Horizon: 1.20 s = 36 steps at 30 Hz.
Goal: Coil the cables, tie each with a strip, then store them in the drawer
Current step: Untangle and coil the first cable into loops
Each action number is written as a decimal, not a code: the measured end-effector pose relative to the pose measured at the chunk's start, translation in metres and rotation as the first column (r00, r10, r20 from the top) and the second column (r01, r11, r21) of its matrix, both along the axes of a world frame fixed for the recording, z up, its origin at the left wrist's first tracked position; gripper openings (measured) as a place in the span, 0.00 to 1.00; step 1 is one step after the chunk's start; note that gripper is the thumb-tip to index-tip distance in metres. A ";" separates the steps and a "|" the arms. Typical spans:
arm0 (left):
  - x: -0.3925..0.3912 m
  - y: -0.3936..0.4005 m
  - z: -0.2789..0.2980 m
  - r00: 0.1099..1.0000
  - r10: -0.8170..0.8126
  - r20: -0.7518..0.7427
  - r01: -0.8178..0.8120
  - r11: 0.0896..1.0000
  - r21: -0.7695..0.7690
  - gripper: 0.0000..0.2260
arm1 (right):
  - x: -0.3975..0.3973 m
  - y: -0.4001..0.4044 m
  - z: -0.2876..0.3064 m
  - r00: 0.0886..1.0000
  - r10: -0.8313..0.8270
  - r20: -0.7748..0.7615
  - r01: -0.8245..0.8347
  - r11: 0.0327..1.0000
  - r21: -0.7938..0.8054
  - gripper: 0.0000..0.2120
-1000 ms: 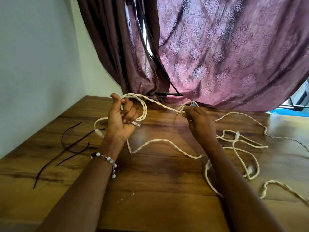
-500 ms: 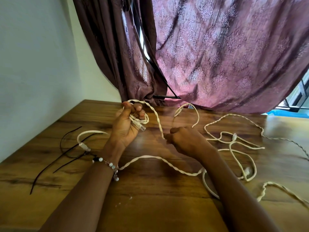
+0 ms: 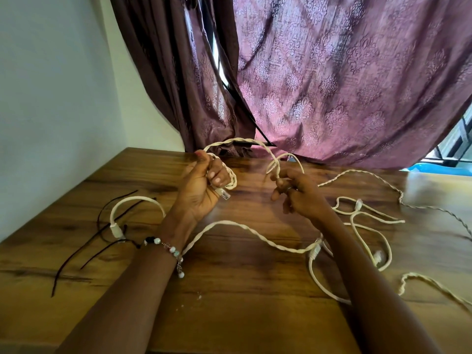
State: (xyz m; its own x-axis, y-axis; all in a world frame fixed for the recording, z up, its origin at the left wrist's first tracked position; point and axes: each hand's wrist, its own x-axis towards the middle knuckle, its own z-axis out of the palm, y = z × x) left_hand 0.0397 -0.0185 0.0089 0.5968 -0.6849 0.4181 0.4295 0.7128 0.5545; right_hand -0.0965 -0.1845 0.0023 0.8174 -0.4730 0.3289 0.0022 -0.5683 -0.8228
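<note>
Coiling twisted cream cable (image 3: 240, 143) above wooden desk (image 3: 255, 297): left hand (image 3: 201, 186) fisted round small started coil, clear plug end (image 3: 222, 193) poking below fingers. Right hand (image 3: 297, 194) pinches next loop between thumb and fingertips, just right of coil. Cable arcs hand to hand, long axis left-right; slack trails right across desk in loose tangle (image 3: 365, 226). Likely next: right hand carries loop leftward onto coil. Dark tie strips (image 3: 102, 238) lie nearer left hand. Drawer not seen.
</note>
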 end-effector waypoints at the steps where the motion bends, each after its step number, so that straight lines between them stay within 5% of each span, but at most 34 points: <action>1: -0.001 0.001 0.001 1.000 -0.019 -0.012 0.019 1.000 -0.019 0.19 | -0.001 -0.008 -0.002 0.998 -0.057 -0.005 0.056 0.996 -0.068 0.07; 7: -0.010 0.001 0.003 0.994 -0.104 -0.021 0.103 0.994 -0.048 0.14 | -0.004 -0.015 -0.011 0.915 -0.398 0.065 0.369 0.762 -0.532 0.15; 14: -0.009 -0.003 -0.002 0.985 -0.167 -0.031 0.165 0.984 -0.059 0.15 | 0.001 -0.003 -0.013 0.833 -0.553 -0.008 0.275 0.427 -0.861 0.13; 16: -0.008 -0.004 -0.003 0.985 -0.172 -0.019 0.171 0.984 -0.049 0.15 | 0.004 -0.004 -0.018 0.841 -0.540 -0.038 0.260 0.464 -0.847 0.13; 20: -0.011 -0.007 -0.005 0.985 -0.170 0.002 0.170 0.985 -0.011 0.15 | 0.010 -0.005 -0.022 0.935 -0.353 0.022 0.314 0.801 -0.509 0.12; 22: -0.010 -0.008 -0.005 0.988 -0.154 -0.008 0.154 0.988 -0.005 0.14 | 0.008 -0.005 -0.021 0.941 -0.335 0.039 0.314 0.827 -0.466 0.12; 29: -0.012 -0.004 -0.001 0.999 0.018 0.041 -0.022 0.995 0.095 0.21 | 0.004 0.015 -0.014 0.881 -0.288 -0.376 -0.165 0.558 -0.813 0.15; 36: -0.011 -0.003 -0.002 0.974 0.166 0.157 -0.192 0.967 0.170 0.16 | 0.002 0.039 -0.003 0.887 -0.357 -0.295 -0.182 0.316 -0.931 0.17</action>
